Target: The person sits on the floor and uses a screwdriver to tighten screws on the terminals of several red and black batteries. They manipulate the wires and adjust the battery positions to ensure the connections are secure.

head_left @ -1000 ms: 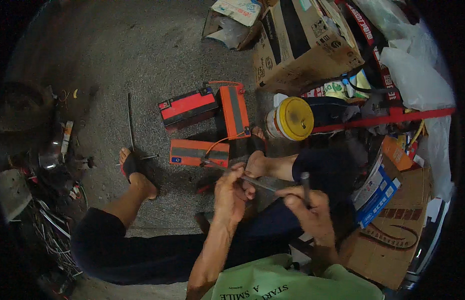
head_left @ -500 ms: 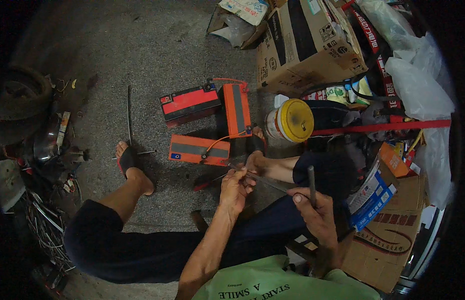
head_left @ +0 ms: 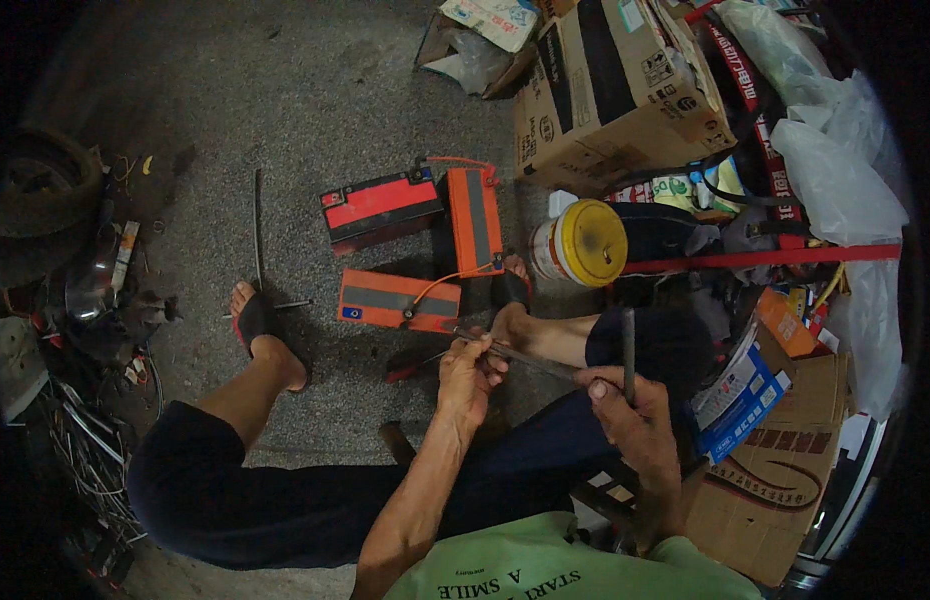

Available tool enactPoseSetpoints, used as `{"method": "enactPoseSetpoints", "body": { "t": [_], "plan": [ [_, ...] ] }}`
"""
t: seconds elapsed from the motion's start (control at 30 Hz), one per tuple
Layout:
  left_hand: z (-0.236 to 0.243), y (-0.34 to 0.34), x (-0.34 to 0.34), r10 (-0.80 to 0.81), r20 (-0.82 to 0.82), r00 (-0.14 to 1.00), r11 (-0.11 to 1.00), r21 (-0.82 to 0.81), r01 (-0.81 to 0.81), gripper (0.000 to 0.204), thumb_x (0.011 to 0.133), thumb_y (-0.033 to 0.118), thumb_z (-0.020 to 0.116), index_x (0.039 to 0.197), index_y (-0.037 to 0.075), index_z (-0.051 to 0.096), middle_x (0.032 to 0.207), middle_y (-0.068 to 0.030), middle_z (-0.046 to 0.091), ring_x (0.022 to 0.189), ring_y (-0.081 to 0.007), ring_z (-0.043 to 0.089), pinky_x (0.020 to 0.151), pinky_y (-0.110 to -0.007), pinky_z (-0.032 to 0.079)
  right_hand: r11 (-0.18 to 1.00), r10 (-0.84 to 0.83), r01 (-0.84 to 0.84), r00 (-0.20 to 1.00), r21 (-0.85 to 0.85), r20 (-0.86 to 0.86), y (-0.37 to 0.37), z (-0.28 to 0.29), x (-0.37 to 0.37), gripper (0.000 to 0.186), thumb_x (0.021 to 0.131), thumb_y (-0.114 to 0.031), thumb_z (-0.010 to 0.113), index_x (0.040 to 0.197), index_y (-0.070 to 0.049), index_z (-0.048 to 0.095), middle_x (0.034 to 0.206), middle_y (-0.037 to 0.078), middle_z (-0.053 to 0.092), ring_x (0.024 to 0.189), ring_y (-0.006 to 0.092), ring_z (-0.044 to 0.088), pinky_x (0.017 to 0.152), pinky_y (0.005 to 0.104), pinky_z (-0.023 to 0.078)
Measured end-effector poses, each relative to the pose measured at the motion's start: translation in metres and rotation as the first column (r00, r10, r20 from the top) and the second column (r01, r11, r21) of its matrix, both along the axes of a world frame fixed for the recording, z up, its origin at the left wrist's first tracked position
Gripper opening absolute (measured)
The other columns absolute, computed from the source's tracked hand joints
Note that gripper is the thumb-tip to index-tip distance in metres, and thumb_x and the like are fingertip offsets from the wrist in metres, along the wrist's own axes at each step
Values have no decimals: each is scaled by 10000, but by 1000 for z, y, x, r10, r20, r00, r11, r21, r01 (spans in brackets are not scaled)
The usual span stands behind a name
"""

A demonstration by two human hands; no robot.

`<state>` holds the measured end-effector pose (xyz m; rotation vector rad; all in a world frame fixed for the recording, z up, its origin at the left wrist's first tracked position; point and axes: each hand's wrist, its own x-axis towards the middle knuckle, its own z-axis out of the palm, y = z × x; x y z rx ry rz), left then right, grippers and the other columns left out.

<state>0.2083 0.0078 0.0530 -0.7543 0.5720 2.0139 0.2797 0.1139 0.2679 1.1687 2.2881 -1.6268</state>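
A grey metal T-handle wrench [head_left: 535, 363] is held between my hands, above my right leg. My right hand [head_left: 635, 420] is closed around its handle end, and the crossbar rises above the fist. At the other end of the shaft, my left hand [head_left: 470, 380] pinches the tip; whether a small part sits there I cannot tell. Just beyond, on the floor, are an orange battery [head_left: 400, 299] with a grey stripe, another orange battery [head_left: 475, 222] and a red-and-black battery [head_left: 381, 212]. An orange wire [head_left: 440, 282] joins the two orange ones.
A yellow-lidded bucket [head_left: 595, 242] stands right of the batteries, below a large cardboard box [head_left: 615, 100]. Another long metal rod [head_left: 258, 225] lies near my left foot. Tyres [head_left: 45, 185] and tangled cables [head_left: 90, 450] crowd the left; flattened cardboard [head_left: 775, 460] lies at right.
My right hand has shifted very slightly right, and the crossbar in it stands more upright. My left hand has barely moved; the batteries lie as before.
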Motion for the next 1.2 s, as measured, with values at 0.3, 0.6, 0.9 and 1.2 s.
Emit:
{"method": "enactPoseSetpoints", "body": {
  "t": [0.3,0.6,0.9,1.2],
  "plan": [
    [-16,-12,-12,39,42,998,991,-130,-33,111,887,184,671,948,104,623,864,-13,631,739,-138,607,609,-276,442,807,-221,237,971,-541,96,12,17,-34,369,971,-220,544,1268,-4,579,719,22,522,485,36,397,379,196,283],
    [5,-18,-23,-88,5,996,887,-455,81,157,937,190,633,995,51,588,861,-46,637,754,-158,628,638,-311,494,959,258,-271,955,-83,-147,5,1,-50,251,1005,-195,491,1147,-4,569,714,5,542,537,44,458,463,178,354],
    [183,-8,-75,-14,-473,881,985,144,93,495,1025,462,416,1202,19,549,947,-121,647,828,-204,630,831,-317,495,862,338,-310,941,-400,-2,-6,5,-54,222,1011,-160,505,1159,-3,554,763,6,541,667,108,536,583,280,444],
    [142,-53,-39,400,-299,866,767,627,-138,665,1001,574,303,663,52,537,542,-86,466,581,-280,526,884,-440,417,-6,953,-1000,-12,-23,302,9,27,-110,174,873,-159,577,912,1,630,833,158,669,926,337,643,700,466,507]
  ]
}}
